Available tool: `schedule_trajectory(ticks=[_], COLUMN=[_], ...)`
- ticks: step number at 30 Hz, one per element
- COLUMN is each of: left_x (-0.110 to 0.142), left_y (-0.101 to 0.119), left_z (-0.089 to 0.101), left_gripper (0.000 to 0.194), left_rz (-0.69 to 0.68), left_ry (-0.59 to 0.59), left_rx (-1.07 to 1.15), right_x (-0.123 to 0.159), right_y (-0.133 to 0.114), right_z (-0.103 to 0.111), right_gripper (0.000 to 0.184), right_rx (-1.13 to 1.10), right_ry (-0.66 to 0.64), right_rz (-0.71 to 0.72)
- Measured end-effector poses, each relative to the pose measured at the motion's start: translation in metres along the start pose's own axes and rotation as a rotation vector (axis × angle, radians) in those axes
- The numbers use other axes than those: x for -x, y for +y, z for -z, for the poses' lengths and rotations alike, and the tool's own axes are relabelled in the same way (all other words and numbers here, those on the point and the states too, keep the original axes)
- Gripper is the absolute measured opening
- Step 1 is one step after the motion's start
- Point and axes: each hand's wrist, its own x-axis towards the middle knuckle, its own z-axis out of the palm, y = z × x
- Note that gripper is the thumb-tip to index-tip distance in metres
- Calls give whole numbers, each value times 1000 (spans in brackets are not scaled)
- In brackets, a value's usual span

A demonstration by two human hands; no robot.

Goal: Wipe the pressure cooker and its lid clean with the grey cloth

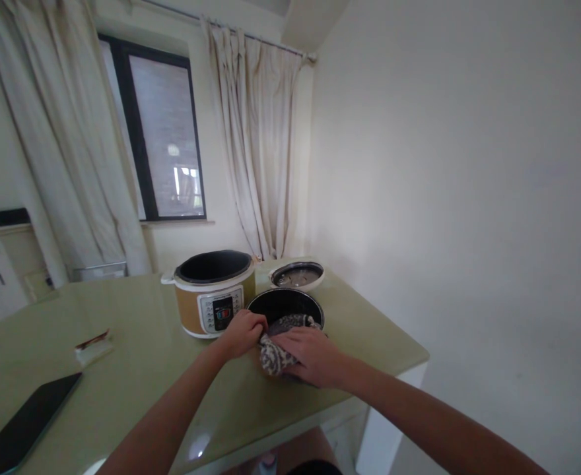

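A black inner pot (284,302) stands near the table's front edge, its mouth tilted a little away from me. My left hand (243,333) grips the pot's rim on the left side, fingers curled over it. A grey and white patterned cloth (274,357) is draped over the near rim, partly inside the pot. My right hand (315,356) is closed on this cloth and presses it against the pot's near wall. Behind my left hand is the rice cooker body (188,309), uncovered, with a control panel facing me. Both hands hide much of the pot's near side.
A round lid (310,285) lies underside up behind the pot. On the left of the green table (142,369) are a dark flat board or device (28,422) and a small packet (93,348). A white wall (449,198) rises beyond the table's right edge.
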Motion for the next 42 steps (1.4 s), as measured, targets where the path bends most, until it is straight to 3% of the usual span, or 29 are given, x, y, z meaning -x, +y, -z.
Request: schedule_trajectory(ticks=[3,6,10,13,16,21,24,28,32,35,38,42], left_x=[0,-3,-7,-8,-6,-5,-8,-6,7,16,20,18], left_y=[5,11,13,10,7,3,1,20,57,67,54,26], left_z=[3,3,-4,-8,-8,-6,0,4,-10,-18,-14,-3], left_gripper=[39,42,44,42,42,41,41,35,33,35,38,43], left_rz=[15,38,80,78,67,64,53,64,97,100,56,-3], left_ry=[-9,-31,33,38,32,55,47,22,22,37,41,42], left_rx=[49,88,-43,-43,-4,34,-1,-122,-199,-148,-100,-33], right_x=[7,-7,-38,-46,-34,-4,1,-5,-18,-24,-20,-5], right_y=[3,-3,-18,-19,3,68,80,46,-4,-18,2,52], right_z=[22,32,10,-10,-9,24,31,13,-11,-13,-1,18], right_gripper=[55,52,77,64,67,60,57,69,72,71,74,67], right_rx=[-173,-246,76,261,307,346,364,393,362,349,343,341], right_ry=[33,7,-175,-253,-249,-320,-293,-277,-177,-176,-246,-271], right_rz=[29,-91,-287,-256,-165,44,56,-86,-283,-295,-170,-29])
